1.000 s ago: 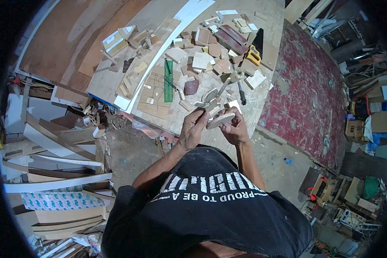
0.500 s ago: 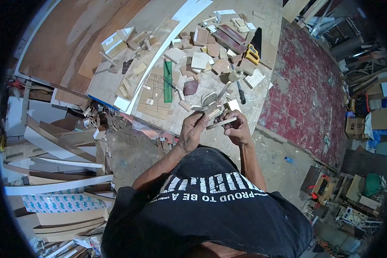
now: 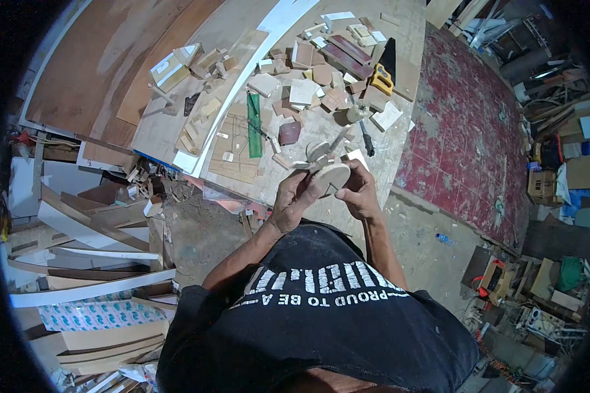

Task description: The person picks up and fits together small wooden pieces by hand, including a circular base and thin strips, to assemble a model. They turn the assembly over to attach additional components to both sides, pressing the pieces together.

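Close to my body, over the near edge of the workbench (image 3: 259, 187), both hands are around a small wooden assembly with round discs. One pale wooden disc (image 3: 331, 178) faces up, with a dark line or slot near its middle. Behind it is a second round disc (image 3: 317, 152), beside a slanting wooden strip (image 3: 339, 139). My left hand (image 3: 292, 202) is closed on the left side of the assembly. With thumb and fingers, my right hand (image 3: 360, 194) pinches the right edge of the pale disc. How the parts join is hidden by the fingers.
Loose wood blocks (image 3: 303, 92) cover the bench. A yellow-handled saw (image 3: 382, 80) lies at right, near a dark-handled tool (image 3: 368, 143). A green ruler (image 3: 254, 124) is left of centre. Curved boards (image 3: 92, 288) are stacked at left, and clutter fills the right side.
The pale disc, seen edge-on before, has turned so its flat face points up toward me. My right hand has shifted to its right edge.
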`<move>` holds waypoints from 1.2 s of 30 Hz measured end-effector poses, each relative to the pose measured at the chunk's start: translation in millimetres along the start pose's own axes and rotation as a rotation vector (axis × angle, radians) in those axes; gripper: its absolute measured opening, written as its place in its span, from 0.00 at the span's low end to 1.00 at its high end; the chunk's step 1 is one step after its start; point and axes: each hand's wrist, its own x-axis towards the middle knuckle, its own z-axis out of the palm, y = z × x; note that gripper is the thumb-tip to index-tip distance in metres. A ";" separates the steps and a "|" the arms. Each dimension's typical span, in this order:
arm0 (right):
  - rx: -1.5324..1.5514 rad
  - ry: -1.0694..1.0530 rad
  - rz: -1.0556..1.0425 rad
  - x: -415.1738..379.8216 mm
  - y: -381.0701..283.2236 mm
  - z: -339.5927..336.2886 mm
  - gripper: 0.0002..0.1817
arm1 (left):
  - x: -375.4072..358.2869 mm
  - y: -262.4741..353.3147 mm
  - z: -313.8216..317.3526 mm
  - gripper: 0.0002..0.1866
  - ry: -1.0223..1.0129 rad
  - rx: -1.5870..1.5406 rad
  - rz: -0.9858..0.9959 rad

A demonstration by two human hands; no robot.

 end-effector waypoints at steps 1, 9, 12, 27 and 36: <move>0.000 0.002 0.000 1.4 -2.9 3.6 0.33 | 2.3 10.8 5.8 0.20 0.007 0.049 0.024; -0.025 -0.051 0.112 5.9 -18.8 32.8 0.38 | -2.4 11.0 0.8 0.24 0.051 0.016 -0.155; -0.035 -0.059 0.140 4.3 -15.8 30.4 0.37 | -2.0 7.0 2.3 0.23 0.094 0.037 -0.060; -0.927 0.223 -0.261 -7.9 -13.8 58.3 0.06 | -4.1 -16.5 13.9 0.19 0.317 0.319 0.060; -0.854 0.355 -0.171 -9.4 -5.8 60.5 0.13 | 3.2 -1.2 16.0 0.25 0.165 0.903 0.418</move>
